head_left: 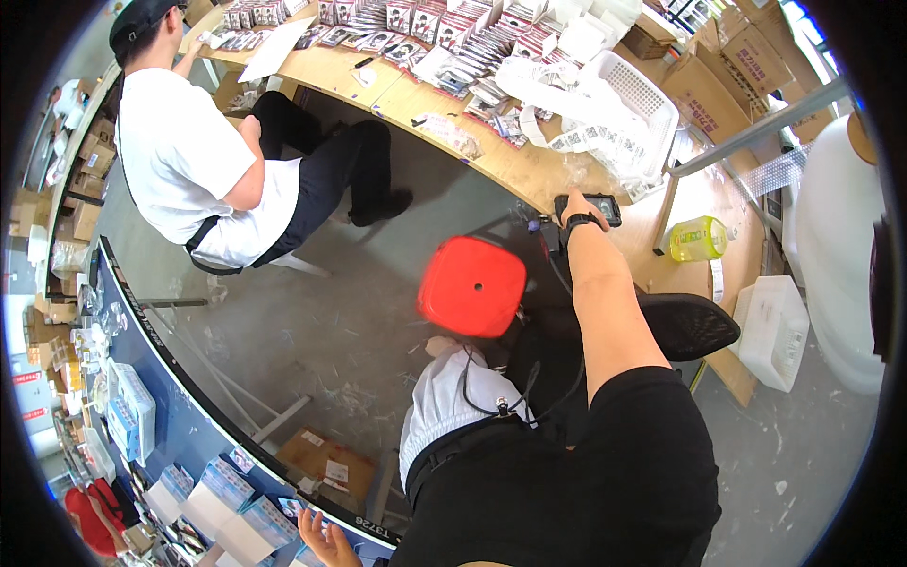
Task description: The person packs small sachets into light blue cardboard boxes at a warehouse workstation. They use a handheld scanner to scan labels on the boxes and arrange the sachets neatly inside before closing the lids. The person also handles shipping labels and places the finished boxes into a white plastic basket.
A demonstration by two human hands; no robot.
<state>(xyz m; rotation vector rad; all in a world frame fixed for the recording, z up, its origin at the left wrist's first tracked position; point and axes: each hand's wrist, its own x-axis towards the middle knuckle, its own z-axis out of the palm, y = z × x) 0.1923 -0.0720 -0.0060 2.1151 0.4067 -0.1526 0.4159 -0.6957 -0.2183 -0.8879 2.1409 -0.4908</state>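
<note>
At the right end of the wooden workbench (515,170), my right hand (579,207) grips a black phone-like device (607,209) near the bench edge. A dark watch is strapped to that wrist. My left hand (327,542) is low in the picture beside the dark blue table (189,387), fingers apart with nothing in them. Small blue-and-white boxes (225,484) stand on that table near it. Close to the device are a strip of printed white labels (590,139) and a bottle of yellow-green liquid (697,239).
A red stool (472,286) stands on the floor before me, with a black chair (685,326) at my right. Someone in a white shirt (189,151) sits at the bench, far left. Many small packets (416,28), a white basket (642,90) and cartons (709,94) lie beyond.
</note>
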